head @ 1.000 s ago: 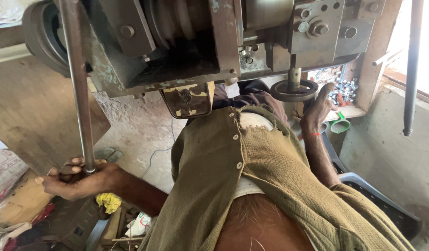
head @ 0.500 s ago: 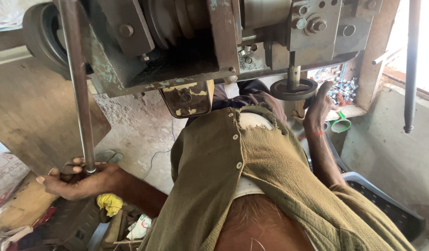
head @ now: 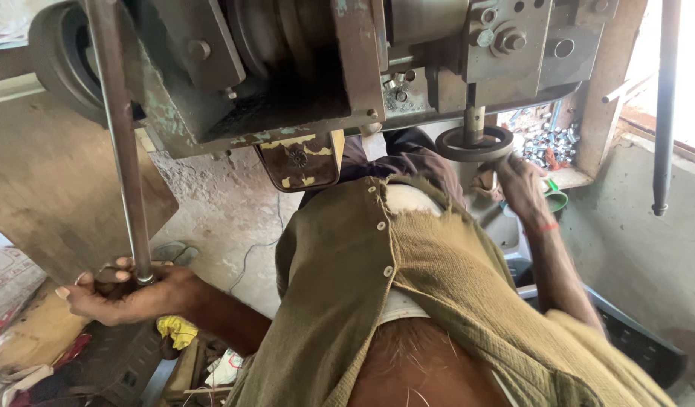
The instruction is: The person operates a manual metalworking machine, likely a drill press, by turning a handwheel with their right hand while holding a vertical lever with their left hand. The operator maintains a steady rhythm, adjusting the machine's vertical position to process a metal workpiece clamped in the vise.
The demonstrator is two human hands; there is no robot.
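At the lower left of the frame the left hand [head: 129, 290] is wrapped tight around the bottom end of a long steel lever [head: 121, 143], which rises straight up to the top left edge. At right of centre the right hand [head: 517, 185] reaches up to a dark round handwheel [head: 474, 143] under the machine [head: 302, 68]; its fingers touch the rim, but how firmly they close on it cannot be told. A green bowl [head: 557, 200] sits just right of that wrist. A yellow rag [head: 178, 330] lies below the left forearm.
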